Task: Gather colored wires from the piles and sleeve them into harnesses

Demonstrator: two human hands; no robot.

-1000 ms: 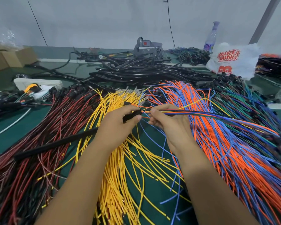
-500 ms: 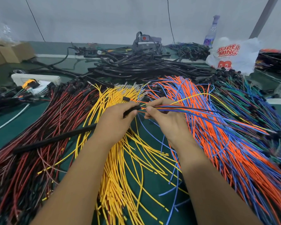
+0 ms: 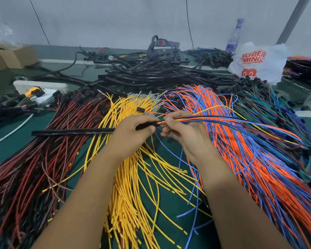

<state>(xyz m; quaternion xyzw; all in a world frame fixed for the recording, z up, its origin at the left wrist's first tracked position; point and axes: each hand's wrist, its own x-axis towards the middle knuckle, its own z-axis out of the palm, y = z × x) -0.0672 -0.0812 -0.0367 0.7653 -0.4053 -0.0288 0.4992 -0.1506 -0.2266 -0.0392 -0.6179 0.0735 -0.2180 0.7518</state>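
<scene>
Left hand (image 3: 133,130) has its fingers curled round the open end of a long black flexible sleeve tube (image 3: 72,132), which runs off to the left. Right hand (image 3: 183,130) pinches a mixed bundle of coloured wires (image 3: 232,121) with the tips right at the tube mouth. Underneath: dark green tabletop (image 3: 16,146) buried in red-black wires (image 3: 34,168), yellow wires (image 3: 133,194) and orange-blue wires (image 3: 258,168). Far side has black tubing (image 3: 160,74), a white plastic bag (image 3: 258,63) and a pale grey wall (image 3: 115,20).
</scene>
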